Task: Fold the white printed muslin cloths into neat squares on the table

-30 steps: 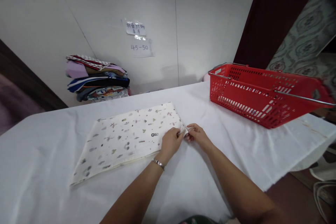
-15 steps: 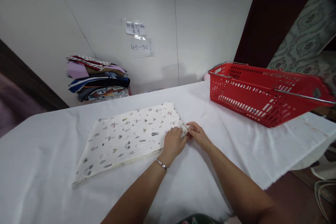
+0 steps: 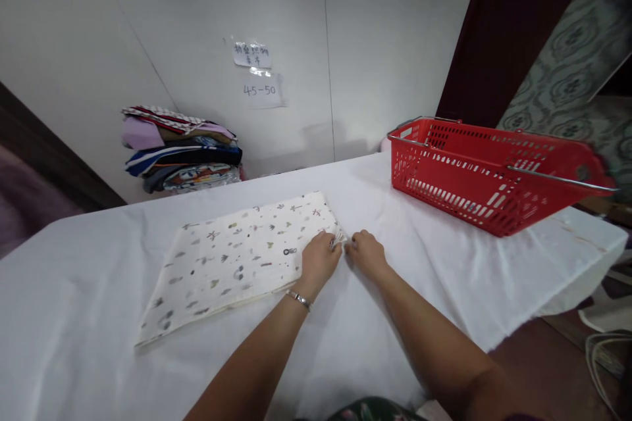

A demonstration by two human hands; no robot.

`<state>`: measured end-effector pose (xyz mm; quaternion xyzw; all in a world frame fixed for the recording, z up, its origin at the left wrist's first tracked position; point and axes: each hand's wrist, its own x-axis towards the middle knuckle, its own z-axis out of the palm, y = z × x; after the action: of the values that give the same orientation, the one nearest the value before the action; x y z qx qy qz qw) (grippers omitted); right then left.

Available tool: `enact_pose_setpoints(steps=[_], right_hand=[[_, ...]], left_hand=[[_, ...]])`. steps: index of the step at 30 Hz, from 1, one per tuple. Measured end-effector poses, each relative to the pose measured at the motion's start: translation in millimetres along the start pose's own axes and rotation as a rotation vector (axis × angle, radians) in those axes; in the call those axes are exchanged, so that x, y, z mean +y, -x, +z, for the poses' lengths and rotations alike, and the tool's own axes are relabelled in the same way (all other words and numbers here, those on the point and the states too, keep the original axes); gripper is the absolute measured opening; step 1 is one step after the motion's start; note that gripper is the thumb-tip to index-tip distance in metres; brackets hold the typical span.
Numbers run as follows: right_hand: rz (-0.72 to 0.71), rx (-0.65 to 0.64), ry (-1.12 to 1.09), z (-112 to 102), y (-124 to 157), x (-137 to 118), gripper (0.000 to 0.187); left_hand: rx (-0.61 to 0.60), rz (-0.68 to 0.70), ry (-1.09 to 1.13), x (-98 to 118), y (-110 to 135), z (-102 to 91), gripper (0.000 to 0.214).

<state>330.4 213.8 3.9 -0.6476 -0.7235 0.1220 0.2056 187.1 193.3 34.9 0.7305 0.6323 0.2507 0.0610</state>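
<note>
A folded white cloth (image 3: 237, 250) with small grey, green and brown prints lies flat on the table, its layers showing along the near edge. My left hand (image 3: 320, 260), with a silver bracelet at the wrist, is closed on its right edge, where the fabric is bunched into small folds. Just to the right, my right hand (image 3: 368, 255) has its fingers curled together at the tip of the same bunched edge. Its fingertips are partly hidden, and a bit of white fabric shows between the two hands.
A white tablecloth (image 3: 89, 276) covers the table. On the right stands a red plastic basket (image 3: 459, 184) with metal handles. Against the wall at back left is a stack of folded fabrics (image 3: 182, 151). Paper signs (image 3: 261, 91) hang on the wall.
My right hand has curled its fingers tighter and drawn slightly away from my left. The left hand has shifted a little to the left. The folded cloth lies as before.
</note>
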Motion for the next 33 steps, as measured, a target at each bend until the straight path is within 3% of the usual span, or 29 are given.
enact_pose_setpoints(steps=[4,7,10,14,22,33], right_hand=[[-0.005,0.023,-0.190,5.4,-2.2,-0.2,0.008],[0.086,0.016,-0.634,8.3,-3.4,1.1,0.012],[0.184,-0.100,-1.052,8.7,-3.7,-1.4,0.017],[0.244,-0.131,-1.390,6.8,-3.9,-5.3,0.029],[0.166,-0.120,-1.428,1.1,0.3,-5.9,0.031],[0.096,-0.147,-1.423,1.0,1.9,-3.0,0.038]], left_hand=[[0.029,0.015,0.011,-0.5,-0.1,-3.7,0.007],[0.051,0.031,0.006,-0.1,0.7,-6.5,0.008],[0.068,0.058,0.000,1.3,2.3,-5.8,0.006],[0.023,0.092,-0.005,3.5,5.4,0.1,0.007],[0.002,0.070,0.086,1.6,9.3,4.6,0.008],[-0.040,-0.138,0.358,-0.7,6.3,1.3,0.011]])
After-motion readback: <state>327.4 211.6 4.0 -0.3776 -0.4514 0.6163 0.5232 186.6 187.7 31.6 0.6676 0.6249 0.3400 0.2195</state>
